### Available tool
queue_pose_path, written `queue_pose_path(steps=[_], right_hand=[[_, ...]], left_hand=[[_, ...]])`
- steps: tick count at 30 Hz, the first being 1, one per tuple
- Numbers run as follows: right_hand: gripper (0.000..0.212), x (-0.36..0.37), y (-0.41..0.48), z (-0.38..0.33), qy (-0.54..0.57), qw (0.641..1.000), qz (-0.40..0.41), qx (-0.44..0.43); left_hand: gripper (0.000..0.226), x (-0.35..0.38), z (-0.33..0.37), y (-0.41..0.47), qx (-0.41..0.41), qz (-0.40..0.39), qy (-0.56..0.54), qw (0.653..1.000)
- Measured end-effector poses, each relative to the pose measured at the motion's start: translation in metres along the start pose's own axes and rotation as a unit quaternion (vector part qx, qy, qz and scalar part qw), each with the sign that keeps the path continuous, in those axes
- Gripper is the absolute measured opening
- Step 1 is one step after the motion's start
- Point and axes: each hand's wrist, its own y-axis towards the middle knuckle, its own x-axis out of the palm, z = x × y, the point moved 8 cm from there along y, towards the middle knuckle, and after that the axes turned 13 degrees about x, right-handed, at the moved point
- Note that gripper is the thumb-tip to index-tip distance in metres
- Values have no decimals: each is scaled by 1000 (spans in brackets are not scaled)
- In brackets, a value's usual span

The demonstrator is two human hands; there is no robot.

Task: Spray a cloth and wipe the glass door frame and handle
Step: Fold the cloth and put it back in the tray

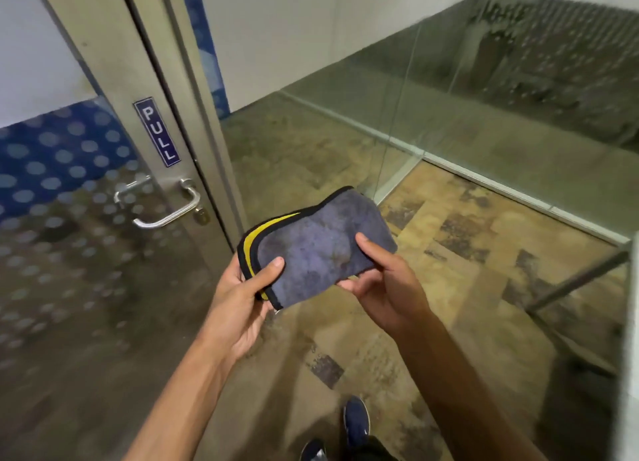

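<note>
A folded grey cloth (311, 249) with a yellow inner face and black trim is held flat in front of me by both hands. My left hand (242, 287) grips its left edge, thumb on top. My right hand (383, 280) pinches its right lower edge. To the left stands the glass door, with its metal frame (138, 80) bearing a blue PULL sign (157, 132). A silver lever handle (169, 204) sits below the sign, a short way left of and beyond the cloth. No spray bottle is in view.
Glass partition panels (449, 121) with a white base rail run to the right and behind the cloth. A metal rail (570, 284) slants at the right. The floor is mottled tan tile. My dark blue shoes (356, 422) show at the bottom.
</note>
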Motion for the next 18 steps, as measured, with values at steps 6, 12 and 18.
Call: queue_pose_path(steps=[6,12,18], right_hand=[[59,-62,-89,-41,-50,995,63,-55],[46,-126,-199,-66,-68,981,150,-105],[52,-201,-319,-77,-61,956,233,-167]], left_hand=[[47,69,-28,-6,-20,-118,78,990],[32,169,-73,-40,-34,-246,105,963],[37,273,-132,-103,-41,-336,107,935]])
